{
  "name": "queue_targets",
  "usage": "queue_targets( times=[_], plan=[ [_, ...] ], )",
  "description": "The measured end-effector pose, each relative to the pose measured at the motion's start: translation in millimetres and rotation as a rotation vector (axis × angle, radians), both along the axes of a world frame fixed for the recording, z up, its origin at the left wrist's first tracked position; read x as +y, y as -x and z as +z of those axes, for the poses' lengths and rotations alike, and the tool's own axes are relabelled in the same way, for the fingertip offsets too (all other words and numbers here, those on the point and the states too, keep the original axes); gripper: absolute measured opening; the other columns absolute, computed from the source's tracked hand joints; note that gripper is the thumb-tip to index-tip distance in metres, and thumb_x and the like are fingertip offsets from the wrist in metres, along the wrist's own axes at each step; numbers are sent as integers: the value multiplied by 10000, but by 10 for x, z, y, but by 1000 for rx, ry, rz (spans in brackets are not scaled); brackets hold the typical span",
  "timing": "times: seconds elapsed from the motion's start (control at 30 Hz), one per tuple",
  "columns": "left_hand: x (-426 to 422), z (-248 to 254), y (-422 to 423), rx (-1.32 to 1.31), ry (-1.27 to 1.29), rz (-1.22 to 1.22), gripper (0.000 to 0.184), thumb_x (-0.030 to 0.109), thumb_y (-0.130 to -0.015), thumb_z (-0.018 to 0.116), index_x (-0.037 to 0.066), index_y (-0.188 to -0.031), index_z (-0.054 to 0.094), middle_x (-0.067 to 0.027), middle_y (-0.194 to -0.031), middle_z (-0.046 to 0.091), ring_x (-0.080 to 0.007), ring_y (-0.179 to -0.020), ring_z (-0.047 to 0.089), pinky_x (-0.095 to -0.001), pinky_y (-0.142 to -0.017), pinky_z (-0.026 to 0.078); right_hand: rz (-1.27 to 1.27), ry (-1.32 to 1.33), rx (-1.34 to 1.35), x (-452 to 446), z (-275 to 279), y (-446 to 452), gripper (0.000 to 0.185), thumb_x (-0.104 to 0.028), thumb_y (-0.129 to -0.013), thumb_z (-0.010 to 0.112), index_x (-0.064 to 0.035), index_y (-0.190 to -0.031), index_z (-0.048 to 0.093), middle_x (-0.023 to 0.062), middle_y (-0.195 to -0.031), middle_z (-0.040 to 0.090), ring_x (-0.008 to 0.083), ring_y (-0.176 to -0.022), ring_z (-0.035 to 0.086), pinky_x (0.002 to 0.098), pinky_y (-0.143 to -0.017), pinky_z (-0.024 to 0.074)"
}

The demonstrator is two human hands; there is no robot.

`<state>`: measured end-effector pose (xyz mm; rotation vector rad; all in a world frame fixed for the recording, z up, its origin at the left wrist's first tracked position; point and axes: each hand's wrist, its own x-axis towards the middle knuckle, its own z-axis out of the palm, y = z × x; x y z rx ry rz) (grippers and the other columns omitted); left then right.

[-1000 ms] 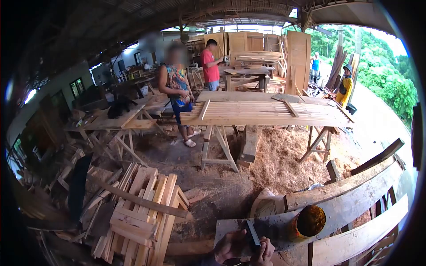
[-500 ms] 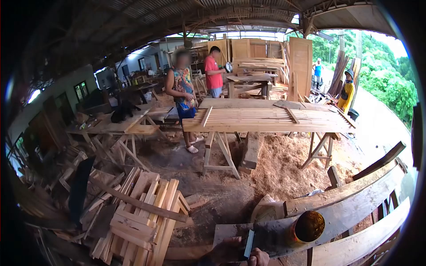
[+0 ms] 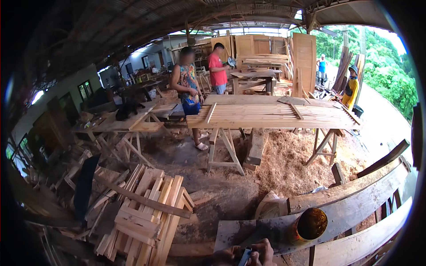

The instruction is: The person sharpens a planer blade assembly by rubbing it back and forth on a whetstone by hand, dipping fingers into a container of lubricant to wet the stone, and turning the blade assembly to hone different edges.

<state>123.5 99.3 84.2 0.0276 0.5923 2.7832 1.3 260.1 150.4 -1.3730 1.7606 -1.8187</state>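
At the bottom edge, my right hand (image 3: 262, 252) is closed around a small dark object (image 3: 244, 256) with a light, flat face. My left hand (image 3: 225, 255) is in shadow on the other side of that object, its fingers curled against it. Just beyond my hands lies a stained grey board (image 3: 271, 228). On the board, to the right of my hands, stands a round can (image 3: 312, 224) with a brown, rusty-looking inside.
A pile of cut wood (image 3: 151, 199) lies at the lower left. Ahead, a slatted wooden panel (image 3: 275, 114) rests on trestles above wood shavings (image 3: 288, 159). A person in a patterned top (image 3: 188, 80) stands beside it; other people are farther back.
The small object has gone from upright to lower and more tilted between my hands. My right hand's fingers have risen around it. The view has shifted slightly, and the person in the patterned top has changed stance.
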Motion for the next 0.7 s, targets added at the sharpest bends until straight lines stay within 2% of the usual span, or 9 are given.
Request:
queue_targets(
  times=[0.07,0.1,0.3,0.43,0.5,0.53,0.57,0.6,0.7],
  plan=[
    [0,13,-25,-14,26,-5,475,261,-922,820,27,-1292,634,-106,-1140,734,-175,-1042,695,-344,-938,549,80,-6,56,26,-173,9,341,-233,-1078,526,40,-1257,626,209,-941,649,372,-789,637,454,-694,512],
    [11,13,-41,-19,39,-3,474,257,-922,821,28,-1293,634,-103,-1140,734,-172,-1041,694,-341,-937,548,86,64,50,18,-159,-48,379,-205,-1072,544,77,-1327,553,208,-922,655,360,-752,632,459,-656,500],
    [28,-7,-121,-58,110,-7,474,234,-917,829,32,-1299,633,-88,-1143,732,-155,-1035,690,-324,-931,544,150,158,217,119,-455,-14,522,-194,-1067,560,153,-1437,436,171,-896,671,357,-692,621,491,-611,479],
    [28,-16,-166,-55,174,-16,464,213,-912,837,37,-1291,634,-63,-1133,728,-133,-1023,683,-300,-918,537,163,98,284,226,-370,-57,565,-226,-1053,595,164,-1430,439,164,-877,672,354,-691,623,495,-589,470],
    [4,23,-152,7,203,-52,435,183,-904,851,46,-1259,639,-11,-1100,718,-95,-997,672,-256,-884,522,17,35,318,289,-387,-152,476,-294,-1022,638,88,-1300,574,156,-848,662,351,-695,625,496,-580,470],
    [37,73,-139,7,202,-50,435,183,-904,851,46,-1259,639,-11,-1100,718,-95,-997,672,-256,-884,522,20,34,318,315,-372,-160,476,-294,-1022,638,88,-1300,574,156,-848,662,351,-695,625,496,-580,470],
    [86,129,-118,114,386,104,382,321,-887,848,31,-1077,689,-42,-966,736,-193,-819,663,-395,-807,516,44,-36,289,333,-360,-161,421,-322,-1011,646,44,-1218,616,148,-842,658,347,-698,626,491,-587,478],
    [135,219,-93,191,587,268,456,459,-870,846,16,-895,738,-72,-833,754,-291,-641,654,-534,-731,510,67,-106,263,348,-343,-162,375,-350,-999,653,-1,-1135,657,140,-836,653,342,-701,627,486,-594,486],
    [180,295,-88,232,684,245,436,438,-869,852,18,-904,740,-71,-857,754,-269,-666,653,-508,-731,507,93,-81,236,349,-251,-148,367,-351,-1000,650,-6,-1125,659,139,-835,653,342,-702,627,485,-596,487]
  ],
)
